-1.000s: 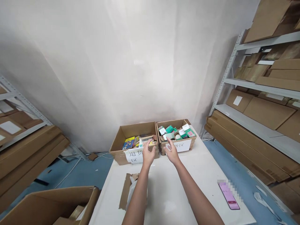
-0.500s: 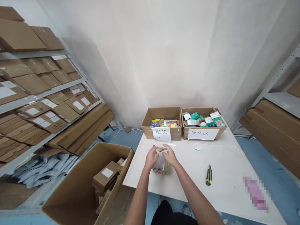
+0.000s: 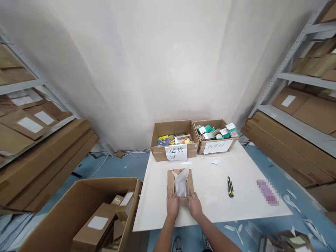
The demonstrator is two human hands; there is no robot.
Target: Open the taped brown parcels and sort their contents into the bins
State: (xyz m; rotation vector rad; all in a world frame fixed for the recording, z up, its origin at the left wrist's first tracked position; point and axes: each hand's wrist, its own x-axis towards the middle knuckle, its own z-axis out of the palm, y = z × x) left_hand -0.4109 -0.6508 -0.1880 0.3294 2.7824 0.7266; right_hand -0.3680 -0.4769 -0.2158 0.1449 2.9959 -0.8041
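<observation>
A small cardboard box [image 3: 190, 178] lies on the white table with its flaps spread out. Crumpled white wrapping [image 3: 181, 183], paper or thin film, sticks up out of it, so its contents are hidden. At the near left corner, my left hand [image 3: 173, 205] has its fingers bent over the cardboard edge. My right hand [image 3: 194, 207] grips the near right corner the same way, thumb side toward the middle. To the right of the box, apart from both hands, rests a black and yellow utility knife [image 3: 230, 186].
Two labelled cartons, one with booklets [image 3: 154, 154] and one with small green and white packs [image 3: 201, 150], stand at the table's back. A large carton [image 3: 105, 180] of parcels is at the left. Shelves [image 3: 301, 78] flank both sides. Paper scraps [image 3: 230, 228] litter the floor.
The box's flaps are now folded outward and the white wrapping stands higher. Both hands have moved from the box's upper part to its near corners. The view has turned right.
</observation>
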